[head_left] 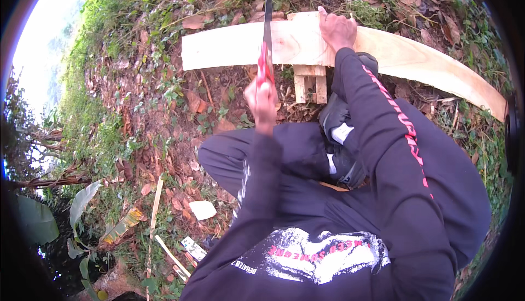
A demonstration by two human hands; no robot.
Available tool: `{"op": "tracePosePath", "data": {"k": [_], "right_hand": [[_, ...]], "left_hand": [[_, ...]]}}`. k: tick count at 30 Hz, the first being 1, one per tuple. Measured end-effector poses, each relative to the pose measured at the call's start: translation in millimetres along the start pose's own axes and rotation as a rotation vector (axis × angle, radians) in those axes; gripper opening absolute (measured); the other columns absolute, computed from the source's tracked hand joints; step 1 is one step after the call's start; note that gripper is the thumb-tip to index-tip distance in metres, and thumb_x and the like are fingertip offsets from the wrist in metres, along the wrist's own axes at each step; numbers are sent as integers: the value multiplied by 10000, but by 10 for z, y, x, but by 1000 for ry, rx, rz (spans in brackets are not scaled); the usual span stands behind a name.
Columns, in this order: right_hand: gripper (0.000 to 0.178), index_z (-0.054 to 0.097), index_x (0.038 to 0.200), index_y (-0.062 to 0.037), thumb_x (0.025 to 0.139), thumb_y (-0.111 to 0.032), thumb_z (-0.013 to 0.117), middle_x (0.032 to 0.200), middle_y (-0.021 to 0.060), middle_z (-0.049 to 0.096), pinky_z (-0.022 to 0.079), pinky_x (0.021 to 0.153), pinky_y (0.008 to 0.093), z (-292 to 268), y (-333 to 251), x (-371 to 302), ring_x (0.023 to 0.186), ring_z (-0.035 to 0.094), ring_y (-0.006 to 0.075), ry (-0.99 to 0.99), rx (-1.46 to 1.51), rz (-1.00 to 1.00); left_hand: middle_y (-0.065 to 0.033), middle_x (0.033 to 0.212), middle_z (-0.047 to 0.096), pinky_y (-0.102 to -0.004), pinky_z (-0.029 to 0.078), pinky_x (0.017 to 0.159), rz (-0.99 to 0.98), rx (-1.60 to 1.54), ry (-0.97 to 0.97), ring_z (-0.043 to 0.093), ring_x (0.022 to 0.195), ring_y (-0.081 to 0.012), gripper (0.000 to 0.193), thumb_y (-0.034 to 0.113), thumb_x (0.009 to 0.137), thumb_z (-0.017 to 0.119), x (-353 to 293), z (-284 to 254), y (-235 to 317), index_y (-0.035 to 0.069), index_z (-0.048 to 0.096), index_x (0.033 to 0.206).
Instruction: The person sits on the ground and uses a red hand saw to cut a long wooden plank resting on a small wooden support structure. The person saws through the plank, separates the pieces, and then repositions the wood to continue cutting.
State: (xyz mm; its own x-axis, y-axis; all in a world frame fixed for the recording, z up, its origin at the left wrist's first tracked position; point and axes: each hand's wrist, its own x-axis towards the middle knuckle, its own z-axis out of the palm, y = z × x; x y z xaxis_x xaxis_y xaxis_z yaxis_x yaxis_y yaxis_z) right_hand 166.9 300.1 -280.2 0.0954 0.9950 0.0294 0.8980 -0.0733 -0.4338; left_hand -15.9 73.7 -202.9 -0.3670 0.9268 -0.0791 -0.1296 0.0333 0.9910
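So from my end of the feed: off to the left and behind my left grip [261,98] there's a pale wood strip [155,216] on the ground. The board [298,44] lies crosswise ahead of that grip and looks like one piece, so I'd call the cut early at best, with most of it left, though motion blur hides any kerf. My left grip is wrapped tight round the red handle of a saw [267,33], whose blade points away across the board. Just right of that grip, a wooden support [309,74] props the board. Further right, my right grip [337,29] rests on top of the board; can't tell if the fingers are clamped over the far edge or just pressing.
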Motion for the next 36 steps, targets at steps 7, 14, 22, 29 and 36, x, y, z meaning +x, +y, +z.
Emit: {"op": "tracePosePath", "data": {"k": [7,14,22,29,36], "right_hand": [[731,717,660,-78,1018,-499,239,658,162,680,419,955,498,-89,190,212,645,669,290,-10,-16,44],[717,714,661,-86,1017,-497,247,683,178,685,426,925,493,107,317,220,621,663,296,106,-30,35],[759,711,672,-88,1021,-514,190,687,165,688,419,948,493,11,116,196,634,664,280,-103,90,19],[749,723,661,-71,1021,-494,219,667,178,680,433,954,488,70,-86,184,667,677,310,93,21,-21],[753,718,675,-38,1009,-527,253,670,201,673,444,919,500,-63,-18,7,659,669,347,-22,29,-50]], "left_hand": [[46,593,425,-207,288,468,-98,-83,-66,344,456,-30,282,280,891,522,-292,-88,201,2,550,854],[39,672,465,-208,330,465,-191,-181,-40,427,514,-63,451,236,860,606,-577,-203,267,-83,544,1173],[24,582,407,-218,294,417,1,13,24,341,420,-76,212,97,849,544,-439,-87,83,-39,577,1009],[49,658,454,-208,265,455,266,309,31,396,525,-40,190,187,912,569,157,-123,-160,18,597,996],[18,510,362,-248,247,379,-17,-92,168,322,398,-90,246,210,908,509,-367,-76,146,9,524,767]]}}
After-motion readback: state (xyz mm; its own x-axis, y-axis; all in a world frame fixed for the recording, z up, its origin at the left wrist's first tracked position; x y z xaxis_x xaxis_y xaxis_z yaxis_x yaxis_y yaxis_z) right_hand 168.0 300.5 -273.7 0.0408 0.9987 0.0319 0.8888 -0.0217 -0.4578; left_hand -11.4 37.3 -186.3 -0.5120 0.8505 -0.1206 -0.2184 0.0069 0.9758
